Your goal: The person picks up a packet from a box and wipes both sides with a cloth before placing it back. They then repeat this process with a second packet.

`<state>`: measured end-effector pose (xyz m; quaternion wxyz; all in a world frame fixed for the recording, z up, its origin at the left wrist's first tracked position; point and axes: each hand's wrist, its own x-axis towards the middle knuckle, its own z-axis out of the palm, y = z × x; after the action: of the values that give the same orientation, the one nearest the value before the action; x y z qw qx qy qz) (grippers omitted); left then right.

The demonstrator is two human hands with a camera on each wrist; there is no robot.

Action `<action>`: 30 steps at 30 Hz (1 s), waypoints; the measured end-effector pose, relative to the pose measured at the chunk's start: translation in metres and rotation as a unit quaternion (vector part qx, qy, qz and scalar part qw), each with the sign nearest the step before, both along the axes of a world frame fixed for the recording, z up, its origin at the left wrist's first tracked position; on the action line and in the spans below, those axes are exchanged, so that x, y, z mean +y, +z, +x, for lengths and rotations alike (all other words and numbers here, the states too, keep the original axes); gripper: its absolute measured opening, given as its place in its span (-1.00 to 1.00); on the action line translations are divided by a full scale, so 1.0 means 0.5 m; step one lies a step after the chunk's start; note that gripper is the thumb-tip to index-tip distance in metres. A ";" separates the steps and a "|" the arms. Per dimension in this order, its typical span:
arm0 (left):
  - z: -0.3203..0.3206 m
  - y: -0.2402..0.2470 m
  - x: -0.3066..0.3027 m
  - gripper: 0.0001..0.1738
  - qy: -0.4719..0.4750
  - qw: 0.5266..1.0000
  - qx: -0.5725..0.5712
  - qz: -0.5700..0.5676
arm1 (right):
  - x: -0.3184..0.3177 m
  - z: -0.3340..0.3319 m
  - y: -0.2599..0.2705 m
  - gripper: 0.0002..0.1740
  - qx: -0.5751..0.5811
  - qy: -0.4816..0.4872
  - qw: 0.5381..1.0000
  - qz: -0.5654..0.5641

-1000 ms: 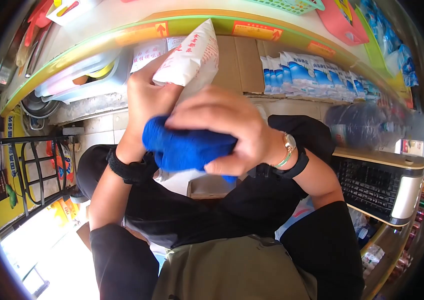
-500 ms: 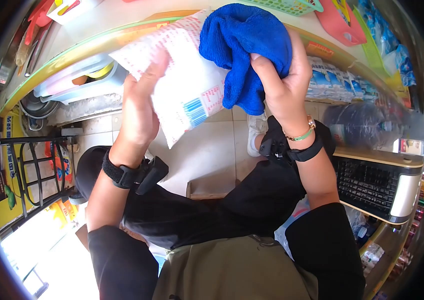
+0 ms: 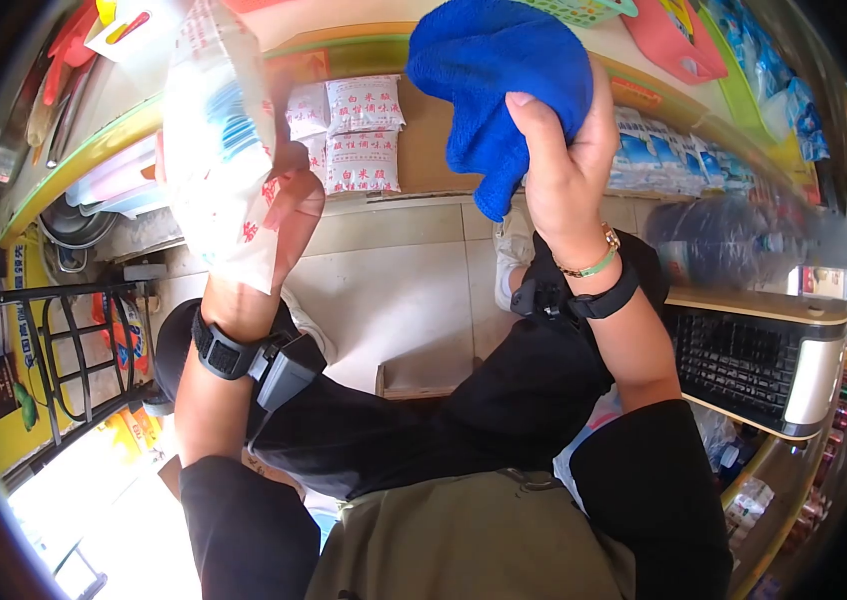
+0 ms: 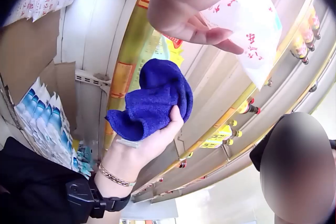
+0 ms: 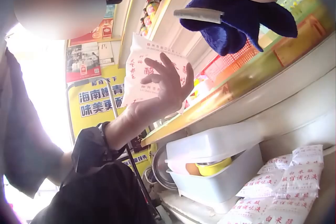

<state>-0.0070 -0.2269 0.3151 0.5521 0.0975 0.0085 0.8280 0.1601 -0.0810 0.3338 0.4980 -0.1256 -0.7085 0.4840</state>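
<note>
A white packet (image 3: 219, 165) was raised at the far left, in front of the person's left hand (image 3: 294, 205), its lower corner reaching toward the wrist. The left hand held it between bent, spread fingers on its right side and a digit at its left edge. Well apart to the right, the right hand (image 3: 572, 170) gripped a blue cloth (image 3: 499, 80), its thumb pressed over the folds.

There was one packet in hand and one cloth. On the low shelf beyond, between the hands, lay at least four similar packets (image 3: 364, 110), stacked. Farther right stood a row of blue-and-white sachets (image 3: 644, 150), too crowded to count. One large plastic bottle (image 3: 714, 248) lay at the right, and one clear plastic box (image 5: 207, 184) sat left of the stack.

The raised packet was pillow-shaped, with tapering corners, red printed characters and a blue patch. The cloth looked soft and bunched, one end hanging down.
</note>
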 end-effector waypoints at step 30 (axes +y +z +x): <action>0.051 -0.063 0.001 -0.26 -0.076 0.993 0.063 -0.072 | -0.037 -0.003 -0.005 -0.52 -0.068 0.103 0.983 0.133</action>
<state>0.0185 -0.2262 0.2833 0.6173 0.1096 0.0953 0.7732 0.1586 -0.0994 0.3315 0.4083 -0.0172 -0.8077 0.4250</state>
